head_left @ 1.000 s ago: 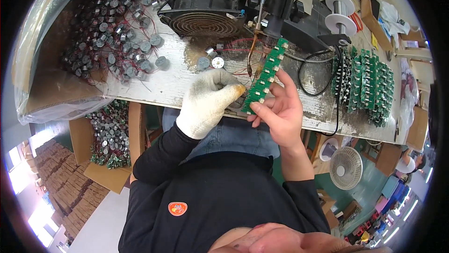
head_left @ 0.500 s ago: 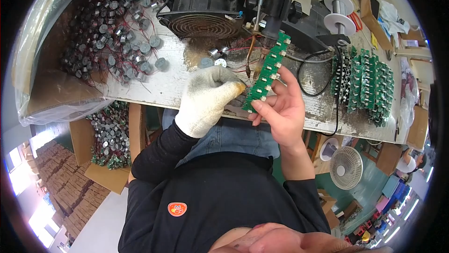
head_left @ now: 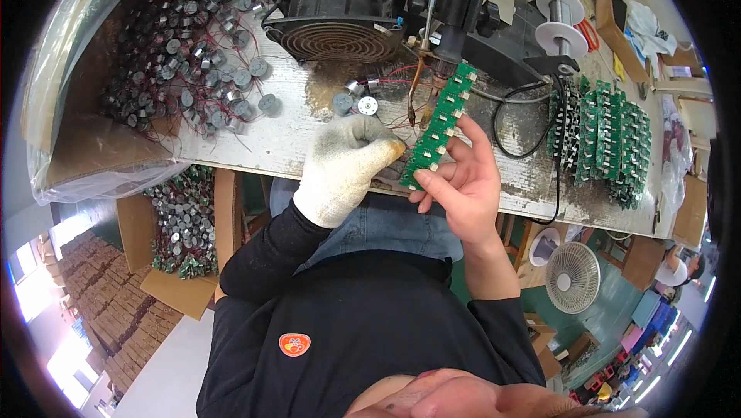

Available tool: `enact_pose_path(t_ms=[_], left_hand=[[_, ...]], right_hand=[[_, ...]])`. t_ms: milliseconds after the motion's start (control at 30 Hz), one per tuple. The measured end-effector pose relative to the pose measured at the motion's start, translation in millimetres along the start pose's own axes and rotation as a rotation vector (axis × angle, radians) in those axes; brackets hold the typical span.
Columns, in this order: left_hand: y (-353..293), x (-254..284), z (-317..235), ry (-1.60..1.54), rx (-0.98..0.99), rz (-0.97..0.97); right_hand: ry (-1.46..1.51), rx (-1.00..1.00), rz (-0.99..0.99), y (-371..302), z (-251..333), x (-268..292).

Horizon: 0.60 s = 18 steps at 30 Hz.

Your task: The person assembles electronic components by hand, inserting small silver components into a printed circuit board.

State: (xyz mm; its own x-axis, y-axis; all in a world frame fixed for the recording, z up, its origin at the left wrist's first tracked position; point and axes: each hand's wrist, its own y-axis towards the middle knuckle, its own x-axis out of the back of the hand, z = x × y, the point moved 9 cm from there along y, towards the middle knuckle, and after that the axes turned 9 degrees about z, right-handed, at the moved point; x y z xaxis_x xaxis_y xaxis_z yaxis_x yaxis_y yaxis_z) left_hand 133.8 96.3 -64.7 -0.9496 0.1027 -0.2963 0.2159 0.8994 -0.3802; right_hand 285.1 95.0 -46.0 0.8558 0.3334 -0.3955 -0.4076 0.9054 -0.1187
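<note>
My right hand (head_left: pixel 469 186) grips a long green circuit board strip (head_left: pixel 441 121) near its lower end, thumb on top. Small pale connectors line the strip, which slants up and away. My left hand (head_left: pixel 343 159), in a whitish knitted glove, has thumb and forefinger pinched together beside the board's left edge. Whatever is between those fingertips is too small to make out. A soldering iron tip (head_left: pixel 412 113) points down just left of the board, fixed on a stand. Beyond the glove lie a few small round motors (head_left: pixel 367 105) with thin red wires.
A heap of wired motors (head_left: pixel 185 55) covers the left of the bench. A black fan (head_left: pixel 336 28) stands at the back. Solder spools (head_left: pixel 561 40) and stacked green boards (head_left: pixel 610 140) are at right. Below left, a cardboard box (head_left: pixel 135 225) holds assembled pieces.
The board has dipped slightly toward me in my right hand, its far end lower. The gloved hand has barely moved, with its pinch unchanged.
</note>
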Motion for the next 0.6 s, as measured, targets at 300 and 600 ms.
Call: enact_pose_path(t_ms=[300, 600], left_hand=[[2.6, 0.3, -7.8, 0.000, -0.045, 0.009], [1.5, 0.8, 7.1, -0.150, 0.020, -0.004]], right_hand=[[0.017, 0.006, 0.012, 5.0, 6.3, -3.0], [0.027, -0.014, -0.011, 2.1, -1.1, -1.1]])
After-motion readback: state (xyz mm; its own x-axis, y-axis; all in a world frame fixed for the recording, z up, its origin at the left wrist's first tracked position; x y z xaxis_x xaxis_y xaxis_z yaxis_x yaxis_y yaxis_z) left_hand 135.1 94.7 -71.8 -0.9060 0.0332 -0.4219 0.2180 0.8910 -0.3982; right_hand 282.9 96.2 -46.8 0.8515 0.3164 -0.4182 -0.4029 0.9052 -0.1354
